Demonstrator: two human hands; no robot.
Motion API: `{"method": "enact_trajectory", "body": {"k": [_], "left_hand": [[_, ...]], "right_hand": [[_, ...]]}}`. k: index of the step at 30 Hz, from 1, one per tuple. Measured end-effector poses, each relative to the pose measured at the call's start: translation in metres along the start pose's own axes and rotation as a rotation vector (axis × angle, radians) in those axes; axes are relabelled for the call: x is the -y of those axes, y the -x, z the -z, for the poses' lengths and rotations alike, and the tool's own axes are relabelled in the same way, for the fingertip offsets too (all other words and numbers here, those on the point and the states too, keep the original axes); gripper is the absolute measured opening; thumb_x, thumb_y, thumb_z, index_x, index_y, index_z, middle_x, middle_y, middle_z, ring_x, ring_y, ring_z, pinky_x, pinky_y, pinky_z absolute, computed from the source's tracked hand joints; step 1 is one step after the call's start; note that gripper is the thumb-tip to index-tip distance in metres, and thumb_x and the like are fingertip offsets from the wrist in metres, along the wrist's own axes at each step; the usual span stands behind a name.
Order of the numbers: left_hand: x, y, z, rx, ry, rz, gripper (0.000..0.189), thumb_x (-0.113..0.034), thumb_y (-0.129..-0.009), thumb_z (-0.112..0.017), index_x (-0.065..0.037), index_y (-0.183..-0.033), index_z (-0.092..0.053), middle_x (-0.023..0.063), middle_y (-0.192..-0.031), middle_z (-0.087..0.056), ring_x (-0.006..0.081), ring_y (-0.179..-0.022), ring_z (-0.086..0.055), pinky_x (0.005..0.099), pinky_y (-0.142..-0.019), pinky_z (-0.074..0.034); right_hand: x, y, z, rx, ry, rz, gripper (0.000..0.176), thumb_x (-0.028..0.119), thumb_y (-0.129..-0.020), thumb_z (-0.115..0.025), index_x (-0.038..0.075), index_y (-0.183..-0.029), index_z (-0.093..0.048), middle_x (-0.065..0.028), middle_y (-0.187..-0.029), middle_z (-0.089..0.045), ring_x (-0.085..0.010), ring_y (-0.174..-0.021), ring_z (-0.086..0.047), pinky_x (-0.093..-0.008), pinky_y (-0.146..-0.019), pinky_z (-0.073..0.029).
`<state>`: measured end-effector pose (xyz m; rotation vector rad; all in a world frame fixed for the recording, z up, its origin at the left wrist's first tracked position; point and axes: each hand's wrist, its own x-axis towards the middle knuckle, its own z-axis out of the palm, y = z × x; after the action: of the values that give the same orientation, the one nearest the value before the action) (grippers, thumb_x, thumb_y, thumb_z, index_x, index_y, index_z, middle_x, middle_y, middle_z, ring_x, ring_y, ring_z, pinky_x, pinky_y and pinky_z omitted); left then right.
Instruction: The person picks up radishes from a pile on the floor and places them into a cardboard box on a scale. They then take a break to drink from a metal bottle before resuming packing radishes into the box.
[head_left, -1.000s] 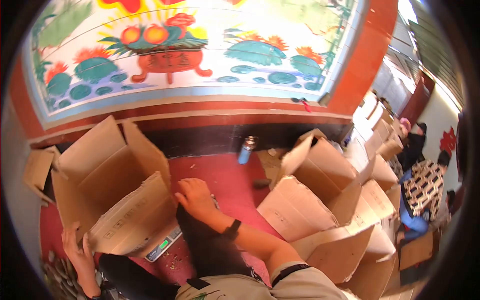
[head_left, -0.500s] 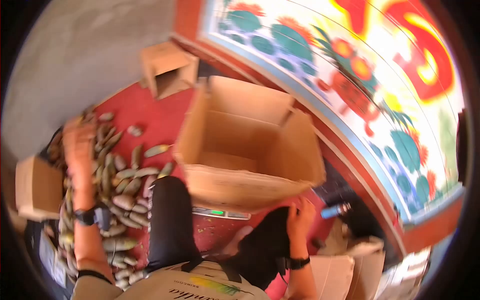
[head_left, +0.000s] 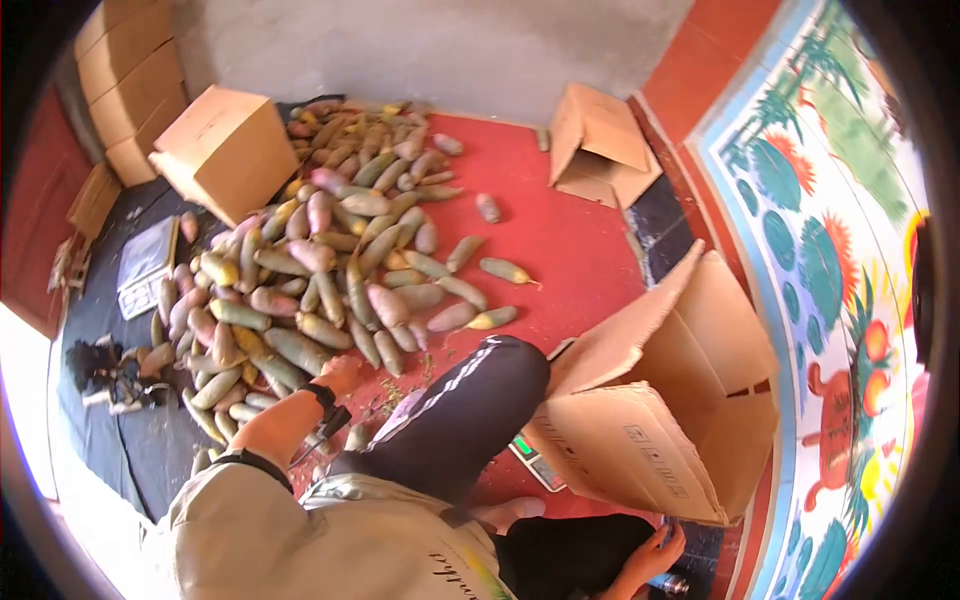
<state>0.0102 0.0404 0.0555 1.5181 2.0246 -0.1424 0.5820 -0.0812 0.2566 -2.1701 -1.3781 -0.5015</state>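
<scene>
A large pile of long green and pink radish-like root vegetables (head_left: 310,260) covers the red floor on the left. My left hand (head_left: 340,375) is low at the pile's near edge, beside my bent knee; its fingers are too small and blurred to read. My right hand (head_left: 657,555) rests by my other knee, fingers loosely spread, with nothing seen in it. To the right, a big cardboard box (head_left: 640,440) stands with its flaps up. Under its near edge a scale (head_left: 537,462) shows a green display. What lies inside the box is largely hidden by its flap.
A closed carton (head_left: 225,150) stands against the pile, with stacked cartons (head_left: 125,80) behind. A second scale (head_left: 148,255) lies on black sheeting. Another open carton (head_left: 600,145) sits by the wall. A blue cylindrical object (head_left: 668,582) is beside my right hand. A painted panel (head_left: 800,300) borders the right.
The view has swung left, so the pile now fills the middle and the box sits at the right. My left hand has come back from the pile's far side to its near edge.
</scene>
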Motion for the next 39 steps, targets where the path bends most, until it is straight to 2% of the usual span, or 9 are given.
{"method": "enact_trajectory", "body": {"k": [4,5,6,9,15,22,29,34,39], "left_hand": [[0.042,0.009,-0.009,-0.122,0.026,0.206,0.041,-0.023,-0.073,-0.058,-0.011,-0.112,-0.054,0.0147,-0.115,-0.053,0.0329,-0.109,-0.050,0.0408,-0.089,-0.043],[0.048,0.014,-0.008,-0.133,0.097,0.308,0.043,-0.021,-0.073,-0.058,-0.012,-0.114,-0.051,0.0142,-0.116,-0.052,0.0323,-0.109,-0.049,0.0406,-0.090,-0.042],[0.055,0.016,-0.009,-0.143,0.135,0.365,0.047,-0.021,-0.073,-0.058,-0.013,-0.118,-0.049,0.0142,-0.118,-0.050,0.0318,-0.112,-0.047,0.0410,-0.092,-0.041],[0.070,0.024,-0.012,-0.245,0.263,0.452,0.054,-0.021,-0.073,-0.058,-0.013,-0.125,-0.044,0.0153,-0.123,-0.044,0.0324,-0.117,-0.042,0.0416,-0.094,-0.039],[0.095,0.015,-0.021,-0.274,0.212,0.499,0.054,-0.012,-0.072,-0.053,-0.011,-0.125,-0.042,0.0163,-0.130,-0.033,0.0352,-0.119,-0.035,0.0414,-0.096,-0.037],[0.115,0.007,-0.014,-0.315,0.180,0.517,0.056,-0.012,-0.072,-0.054,-0.011,-0.126,-0.041,0.0155,-0.132,-0.032,0.0348,-0.121,-0.034,0.0415,-0.098,-0.036],[0.146,-0.005,0.021,-0.286,0.095,0.616,0.060,-0.013,-0.075,-0.052,-0.014,-0.132,-0.035,0.0108,-0.141,-0.024,0.0281,-0.131,-0.021,0.0470,-0.102,-0.027],[0.180,-0.018,0.038,-0.290,-0.062,0.640,0.059,-0.016,-0.078,-0.047,-0.012,-0.135,-0.032,0.0074,-0.145,-0.019,0.0271,-0.135,-0.015,0.0505,-0.104,-0.021],[0.199,-0.024,0.058,-0.216,-0.149,0.643,0.063,-0.015,-0.076,-0.052,-0.010,-0.135,-0.030,0.0071,-0.143,-0.022,0.0264,-0.135,-0.013,0.0518,-0.105,-0.018]], "right_hand": [[0.013,-0.005,0.008,0.028,0.028,0.035,0.030,0.022,-0.090,-0.048,-0.005,-0.102,-0.054,-0.0207,-0.097,-0.055,-0.0366,-0.091,-0.051,-0.0416,-0.080,-0.041],[0.035,-0.007,0.021,0.063,0.077,0.022,0.037,0.033,-0.091,-0.046,0.001,-0.103,-0.060,-0.0192,-0.105,-0.058,-0.0329,-0.091,-0.057,-0.0441,-0.080,-0.044],[0.036,-0.008,0.021,0.077,0.078,0.034,0.037,0.033,-0.091,-0.046,0.001,-0.103,-0.060,-0.0192,-0.105,-0.058,-0.0329,-0.091,-0.057,-0.0441,-0.080,-0.044],[0.035,-0.008,0.018,0.011,0.081,0.130,0.034,0.031,-0.089,-0.050,0.000,-0.091,-0.062,-0.0182,-0.093,-0.061,-0.0353,-0.081,-0.057,-0.0430,-0.073,-0.046],[0.048,-0.008,0.019,0.005,0.120,0.174,0.039,0.035,-0.091,-0.046,-0.001,-0.093,-0.061,-0.0178,-0.090,-0.060,-0.0334,-0.082,-0.058,-0.0422,-0.073,-0.047],[0.036,-0.009,0.014,0.016,0.193,0.193,0.038,0.035,-0.090,-0.049,-0.001,-0.097,-0.060,-0.0168,-0.092,-0.060,-0.0327,-0.082,-0.058,-0.0407,-0.072,-0.047],[0.040,-0.012,0.015,0.115,0.209,0.012,0.037,0.034,-0.089,-0.052,0.000,-0.100,-0.061,-0.0174,-0.095,-0.060,-0.0321,-0.085,-0.058,-0.0399,-0.074,-0.047],[0.039,-0.013,0.014,0.100,0.280,0.063,0.037,0.033,-0.089,-0.052,-0.001,-0.100,-0.061,-0.0179,-0.096,-0.060,-0.0331,-0.085,-0.058,-0.0405,-0.075,-0.047],[0.043,-0.017,0.013,0.136,0.239,0.081,0.035,0.030,-0.088,-0.053,-0.002,-0.098,-0.062,-0.0185,-0.095,-0.060,-0.0337,-0.084,-0.058,-0.0408,-0.074,-0.047]]}}
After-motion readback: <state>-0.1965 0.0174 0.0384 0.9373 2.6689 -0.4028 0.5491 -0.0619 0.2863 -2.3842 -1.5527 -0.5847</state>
